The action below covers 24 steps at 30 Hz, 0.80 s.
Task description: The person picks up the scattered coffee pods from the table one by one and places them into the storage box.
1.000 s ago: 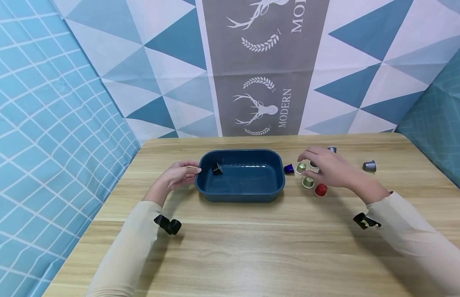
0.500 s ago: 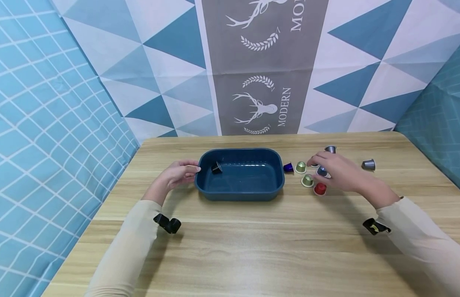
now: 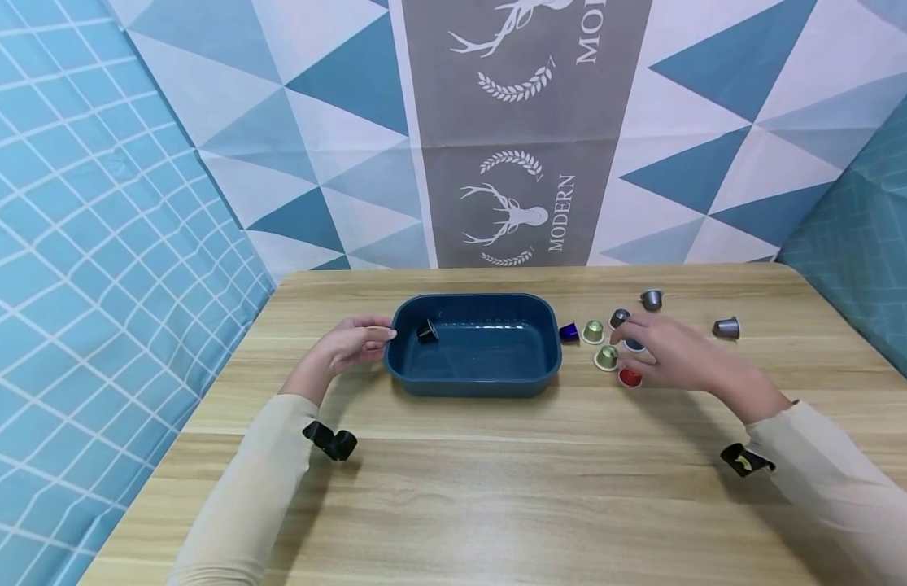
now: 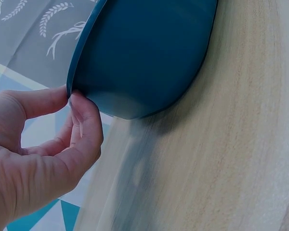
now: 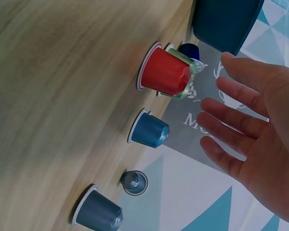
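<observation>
My left hand (image 3: 354,342) pinches the left rim of a dark blue plastic basin (image 4: 135,57) between thumb and fingers. Inside the basin lies one black coffee capsule (image 3: 428,332). Over the loose capsules to the right hovers my right hand (image 3: 665,350), its fingers spread and holding nothing in the right wrist view. Nearest to it are a red capsule (image 5: 164,71) and a blue capsule (image 5: 149,130), the blue one partly hidden under the hand in the head view. Two green capsules (image 3: 607,356) stand left of the fingertips.
A dark blue capsule (image 3: 569,332) lies on its side against the basin's right end. Behind the right hand are a dark grey capsule (image 3: 619,317) and a grey one (image 3: 651,299). Another grey capsule (image 3: 727,328) lies farther right on the wooden table (image 3: 482,488).
My right hand has shifted right and a little nearer, from over the green capsules to over the blue and red ones. The left hand keeps its place on the basin.
</observation>
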Each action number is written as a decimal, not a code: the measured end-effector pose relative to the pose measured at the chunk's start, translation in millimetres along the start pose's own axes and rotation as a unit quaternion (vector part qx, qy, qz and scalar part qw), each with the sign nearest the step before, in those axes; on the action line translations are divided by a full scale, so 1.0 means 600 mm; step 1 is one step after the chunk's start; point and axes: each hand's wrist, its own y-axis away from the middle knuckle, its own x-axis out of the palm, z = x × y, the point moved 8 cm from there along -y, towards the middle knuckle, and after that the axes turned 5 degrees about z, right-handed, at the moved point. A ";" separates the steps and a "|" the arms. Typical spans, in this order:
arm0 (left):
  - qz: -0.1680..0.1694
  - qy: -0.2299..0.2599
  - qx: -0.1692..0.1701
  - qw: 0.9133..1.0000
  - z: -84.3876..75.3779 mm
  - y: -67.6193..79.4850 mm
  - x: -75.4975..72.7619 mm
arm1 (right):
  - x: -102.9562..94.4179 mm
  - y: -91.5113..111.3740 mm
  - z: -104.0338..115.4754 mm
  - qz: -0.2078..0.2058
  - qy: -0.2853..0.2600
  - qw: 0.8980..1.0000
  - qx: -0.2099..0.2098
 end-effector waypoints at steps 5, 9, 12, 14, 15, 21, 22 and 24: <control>0.001 -0.002 0.003 1.000 0.001 0.000 0.001 | 0.005 0.005 0.000 -0.001 -0.001 1.000 -0.001; 0.000 -0.003 0.005 1.000 0.001 0.000 0.001 | 0.010 0.010 -0.001 0.007 -0.001 1.000 0.005; 0.000 -0.003 0.005 1.000 0.001 0.000 0.001 | 0.014 0.012 -0.001 0.014 -0.005 1.000 0.013; 0.002 -0.004 0.006 1.000 0.001 0.000 0.001 | 0.017 0.014 -0.002 0.019 -0.010 1.000 0.017; 0.002 -0.005 0.007 1.000 0.001 0.000 0.001 | 0.019 0.014 -0.002 0.022 -0.013 1.000 0.019; -0.002 -0.010 0.006 1.000 0.001 0.001 0.000 | 0.029 0.018 -0.003 0.024 -0.018 0.999 0.016; -0.003 -0.010 0.005 1.000 0.001 0.001 0.000 | 0.030 0.019 -0.003 0.022 -0.016 1.000 0.014; -0.005 -0.011 0.003 1.000 0.002 0.001 -0.001 | 0.033 0.020 -0.003 0.018 -0.012 1.000 0.009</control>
